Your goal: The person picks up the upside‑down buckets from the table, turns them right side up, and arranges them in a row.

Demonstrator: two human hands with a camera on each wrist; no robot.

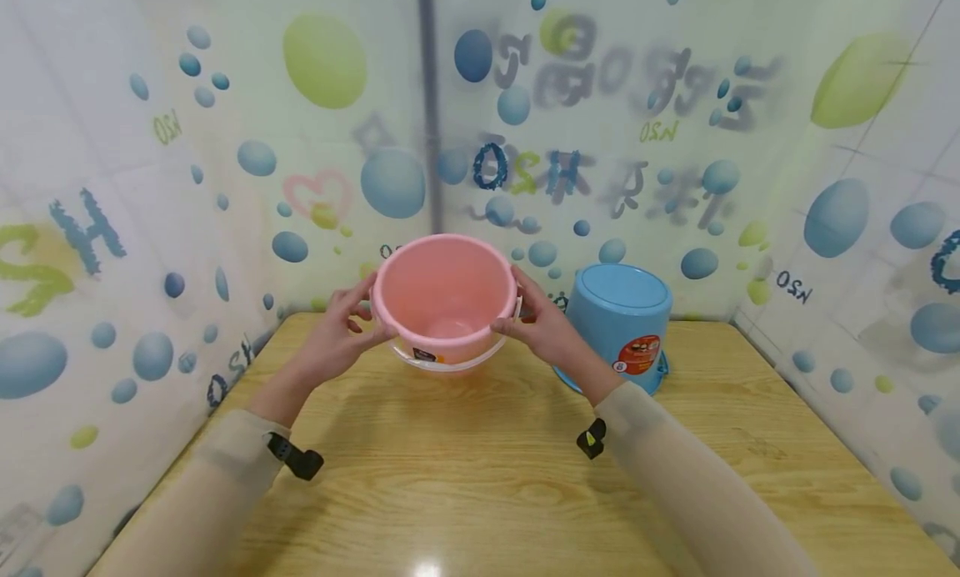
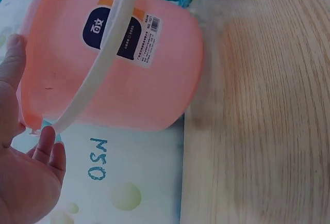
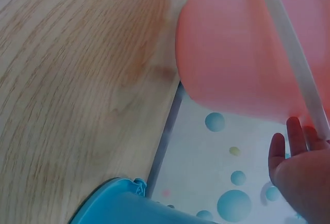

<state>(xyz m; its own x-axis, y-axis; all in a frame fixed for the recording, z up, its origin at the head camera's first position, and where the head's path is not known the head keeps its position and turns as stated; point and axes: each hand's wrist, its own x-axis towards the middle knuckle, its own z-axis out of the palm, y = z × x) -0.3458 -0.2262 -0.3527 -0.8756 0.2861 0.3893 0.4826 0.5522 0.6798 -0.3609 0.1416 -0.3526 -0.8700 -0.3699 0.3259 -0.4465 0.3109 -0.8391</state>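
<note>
A pink bucket [image 1: 446,281] is held between both hands at the far part of the table, its open mouth facing up and toward me. On the left, my left hand [image 1: 337,335] grips the rim, thumb at the front edge. My right hand [image 1: 542,331] holds the opposite side of the rim in the same way. The bucket's white handle [image 2: 105,53] hangs down across its labelled front. In the right wrist view the pink wall reflects on the tabletop; whether the base touches the wood I cannot tell.
An upside-down blue bucket [image 1: 618,310] stands right of the pink one, close to my right forearm, with its rim on the wooden table [image 1: 465,469]. Bubble-patterned curtains [image 1: 345,152] enclose the table at the back and both sides.
</note>
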